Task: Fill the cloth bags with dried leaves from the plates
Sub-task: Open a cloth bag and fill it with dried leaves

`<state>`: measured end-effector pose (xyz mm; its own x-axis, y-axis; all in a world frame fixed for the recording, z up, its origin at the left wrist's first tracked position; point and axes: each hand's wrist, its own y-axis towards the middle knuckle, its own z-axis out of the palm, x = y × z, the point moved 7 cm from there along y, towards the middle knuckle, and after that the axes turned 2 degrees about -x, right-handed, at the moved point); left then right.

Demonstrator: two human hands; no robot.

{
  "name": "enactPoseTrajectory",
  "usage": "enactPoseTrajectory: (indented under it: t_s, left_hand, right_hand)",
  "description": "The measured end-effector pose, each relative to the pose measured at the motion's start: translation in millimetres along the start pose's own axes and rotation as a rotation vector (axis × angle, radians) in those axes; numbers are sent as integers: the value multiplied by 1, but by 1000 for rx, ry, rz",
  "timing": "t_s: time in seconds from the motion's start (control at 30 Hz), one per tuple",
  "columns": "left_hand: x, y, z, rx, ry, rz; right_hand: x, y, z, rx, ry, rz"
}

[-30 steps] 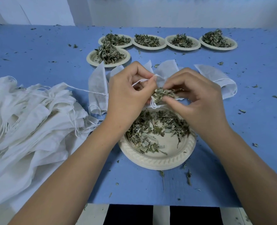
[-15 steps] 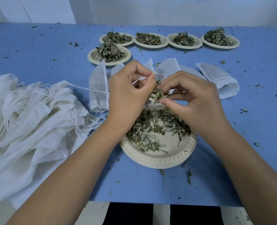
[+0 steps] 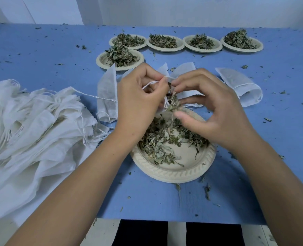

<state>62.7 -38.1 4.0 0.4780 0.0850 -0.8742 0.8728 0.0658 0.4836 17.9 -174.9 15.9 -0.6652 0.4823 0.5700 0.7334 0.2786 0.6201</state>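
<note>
Since the earlier frames the right hand is bringing its tuft of leaves closer in against the left hand, and the tuft is now hanging more upright than sideways. Both hands are working just above the far edge of the near plate. I am seeing the left hand curling round the cloth bag and pinching its mouth and drawstring, though most of the bag is hiding behind the fingers. The right hand is pinching the tuft between thumb and fingertips and, as I judge it, feeding it into the bag's mouth. I cannot tell how full this bag is getting. Loose leaves are lying across the near plate, mostly on its far half, with bare plate showing at the near side, so I am reading this plate as partly used. Beyond the near plate, five far plates are sitting heaped and seemingly untouched. Flat bags are lying between those and the near plate, looking thin. Left of the near plate a heap of empty bags is waiting on the table. I am judging the job as being at an early stage, with most of the leaves and bags still to go
</note>
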Motion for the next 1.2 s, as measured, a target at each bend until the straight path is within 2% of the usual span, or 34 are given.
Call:
enactPoseTrajectory:
  t_s: [0.13, 0.27, 0.43, 0.57, 0.63, 0.77, 0.8, 0.93, 0.97, 1.0, 1.1, 1.13, 1.2]
  left_hand:
    - [-1, -1, 3, 30, 27, 1]
    - [-1, -1, 3, 37, 18, 11]
    - [1, 0, 3, 44, -9, -11]
    - [2, -1, 4, 50, -24, -26]
    - [1, -1, 4, 57, -37, -13]
    - [-1, 0, 3, 54, -7, 17]
    - [0, 1, 3, 45, -13, 3]
    - [2, 2, 0, 16, -42, -19]
    - [1, 1, 1, 27, -44, -5]
    - [-2, 0, 2, 49, -39, 20]
    - [-8, -4, 10, 138, 9, 91]
    - [-8, -4, 11, 145, 24, 93]
    - [-6, -2, 8, 107, 36, 82]
  right_hand:
    - [3, -1, 3, -37, -58, -49]
    - [4, -1, 0, -119, 35, -56]
    - [-5, -3, -10, -274, 153, 80]
    - [-6, -5, -12, -342, 207, 87]
    - [-3, -3, -8, -284, 164, 60]
    - [-8, -3, 14, 10, -16, 129]
    - [-8, -4, 13, 20, -27, 124]
    - [5, -3, -8, -180, -170, -39]
    - [6, -2, -8, -180, -212, -68]
    - [6, -1, -3, -127, -239, -73]
    - [-5, -4, 28, 205, -288, 30]
    - [-7, -4, 30, 239, -266, 52]
    - [-9, 1, 12, 91, -109, 86]
